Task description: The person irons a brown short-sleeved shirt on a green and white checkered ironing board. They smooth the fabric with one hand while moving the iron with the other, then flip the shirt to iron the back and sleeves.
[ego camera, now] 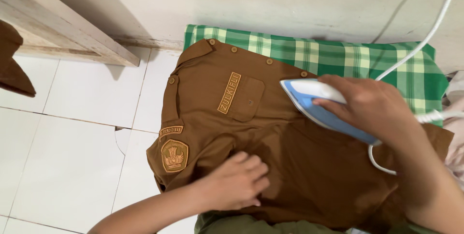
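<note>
So this is mid-ironing. A brown uniform shirt (290, 156) is spread out flat on a green and white checked cloth (338, 55), which lies on the white tiled floor (72, 132) right up against the wall. The shirt has its front facing up, with the chest pocket and an embroidered sleeve badge (174, 155) in view.

The right hand (372, 106) is wrapped around the handle of a blue and white iron (314, 101), gripping it firmly. The iron's nose points toward the pocket and its soleplate sits on the chest area, just beside the button placket. Its white cord (425, 41) runs off toward the upper right.

The left hand (239, 181) holds nothing. It's pressed flat on the fabric below the sleeve, fingers loosely curled, pinning the shirt down.

My read: this is the pressing step on the front panel. The next pass probably calls for keeping the cloth taut with that left hand while staying well clear of the hot plate, and steering around the buttons and pocket flap.
</note>
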